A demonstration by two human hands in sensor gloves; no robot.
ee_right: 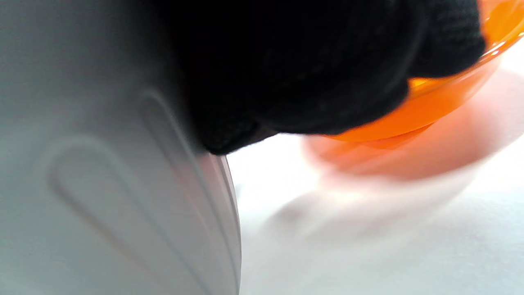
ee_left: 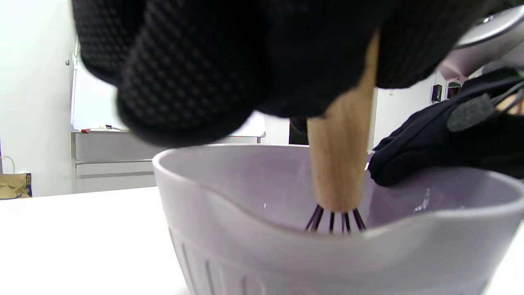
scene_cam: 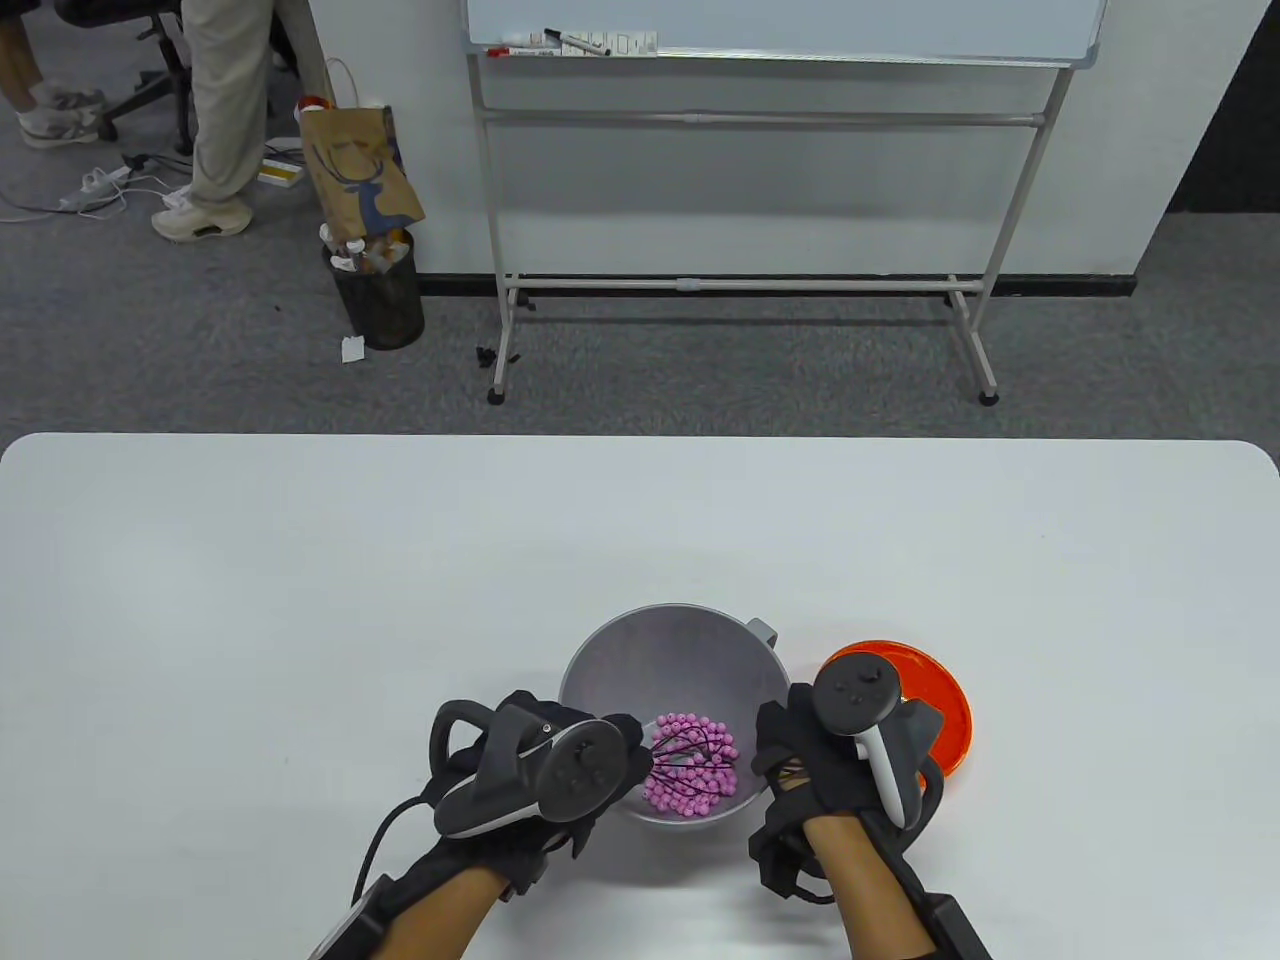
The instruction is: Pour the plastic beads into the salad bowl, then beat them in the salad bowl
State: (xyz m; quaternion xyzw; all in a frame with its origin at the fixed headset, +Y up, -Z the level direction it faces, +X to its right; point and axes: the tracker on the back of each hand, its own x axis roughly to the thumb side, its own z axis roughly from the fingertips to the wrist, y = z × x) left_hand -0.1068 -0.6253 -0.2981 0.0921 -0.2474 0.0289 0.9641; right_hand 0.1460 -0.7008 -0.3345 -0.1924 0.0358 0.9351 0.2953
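Note:
A grey salad bowl (scene_cam: 680, 650) stands near the table's front edge, with pink plastic beads (scene_cam: 692, 790) heaped at its bottom. My left hand (scene_cam: 600, 765) grips a whisk by its wooden handle (ee_left: 339, 164). Its dark wires (scene_cam: 690, 752) sit among the beads. In the left wrist view the wires (ee_left: 333, 219) dip below the bowl's rim (ee_left: 245, 205). My right hand (scene_cam: 790, 760) holds the bowl's right rim, its fingers (ee_right: 311, 73) pressed against the ribbed outer wall (ee_right: 102, 184).
An orange bowl (scene_cam: 935, 715) stands right of the grey bowl, partly under my right hand, and shows close by in the right wrist view (ee_right: 450, 102). Beyond the white table (scene_cam: 400, 560) are a whiteboard stand (scene_cam: 740, 285), a mesh bin (scene_cam: 378, 290) and a person's legs (scene_cam: 215, 120).

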